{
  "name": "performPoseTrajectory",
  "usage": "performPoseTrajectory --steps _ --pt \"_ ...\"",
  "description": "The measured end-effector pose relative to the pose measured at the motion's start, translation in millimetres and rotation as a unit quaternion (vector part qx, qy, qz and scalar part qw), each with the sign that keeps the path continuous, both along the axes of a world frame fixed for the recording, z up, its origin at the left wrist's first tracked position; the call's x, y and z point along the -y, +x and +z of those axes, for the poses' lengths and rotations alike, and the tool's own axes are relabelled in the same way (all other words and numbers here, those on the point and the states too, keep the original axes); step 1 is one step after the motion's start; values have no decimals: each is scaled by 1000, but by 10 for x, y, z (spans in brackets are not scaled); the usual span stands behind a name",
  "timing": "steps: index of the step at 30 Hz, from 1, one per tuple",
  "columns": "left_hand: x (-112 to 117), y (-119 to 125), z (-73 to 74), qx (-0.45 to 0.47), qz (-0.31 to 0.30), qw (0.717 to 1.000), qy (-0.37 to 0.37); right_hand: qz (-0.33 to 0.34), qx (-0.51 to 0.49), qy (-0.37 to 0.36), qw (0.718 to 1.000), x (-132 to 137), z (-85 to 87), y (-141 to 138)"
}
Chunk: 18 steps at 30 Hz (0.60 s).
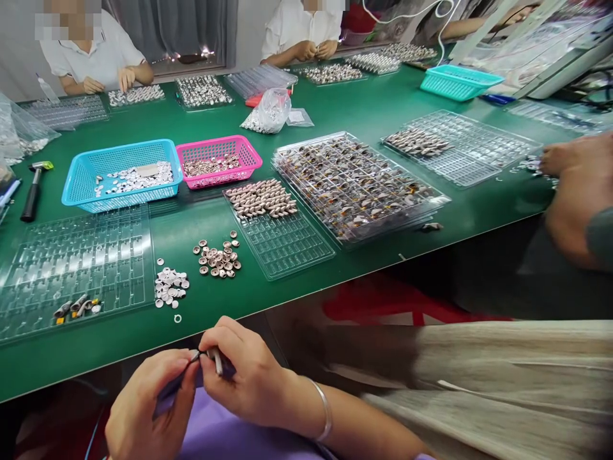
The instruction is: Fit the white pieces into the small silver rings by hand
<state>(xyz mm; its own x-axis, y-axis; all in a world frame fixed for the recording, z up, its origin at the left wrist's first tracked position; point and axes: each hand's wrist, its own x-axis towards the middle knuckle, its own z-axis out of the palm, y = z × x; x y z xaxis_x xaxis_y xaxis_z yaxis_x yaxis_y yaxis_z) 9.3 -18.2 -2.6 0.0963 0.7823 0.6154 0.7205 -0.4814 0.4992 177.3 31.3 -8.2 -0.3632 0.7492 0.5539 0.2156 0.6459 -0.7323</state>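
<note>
Both my hands meet in front of my lap, just off the table's near edge. My left hand [148,399] is closed, thumb and forefinger pinching a tiny dark and light piece [194,356]. My right hand [246,370] is closed on a small beige stem-shaped part [218,361], which looks like an earphone shell. The fingertips of the two hands nearly touch, and the fingers partly hide both pieces. On the table beyond them lie a pile of white round caps [170,286] and a pile of beige round caps [218,259].
Clear plastic trays [96,255] lie left and centre; one stack [354,185] is filled with parts. Blue [79,185] and pink [249,156] baskets hold small caps. A hammer [33,191] lies at the left. Other people work across the table, and another's arm [582,191] reaches in right.
</note>
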Motion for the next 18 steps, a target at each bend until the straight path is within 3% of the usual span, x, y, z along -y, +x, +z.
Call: performPoseTrajectory --steps 5,9,13,18 --pt "109 17 -31 127 24 984 -123 17 9 8 1000 -16 7 30" --pt "126 34 -64 213 21 962 -171 25 -9 -46 999 -6 22 25" --pt "66 18 -75 198 16 968 -154 41 -60 -186 980 10 17 -1" --pt "-28 20 -19 117 -7 981 -156 78 -139 -376 913 -20 -10 -36"
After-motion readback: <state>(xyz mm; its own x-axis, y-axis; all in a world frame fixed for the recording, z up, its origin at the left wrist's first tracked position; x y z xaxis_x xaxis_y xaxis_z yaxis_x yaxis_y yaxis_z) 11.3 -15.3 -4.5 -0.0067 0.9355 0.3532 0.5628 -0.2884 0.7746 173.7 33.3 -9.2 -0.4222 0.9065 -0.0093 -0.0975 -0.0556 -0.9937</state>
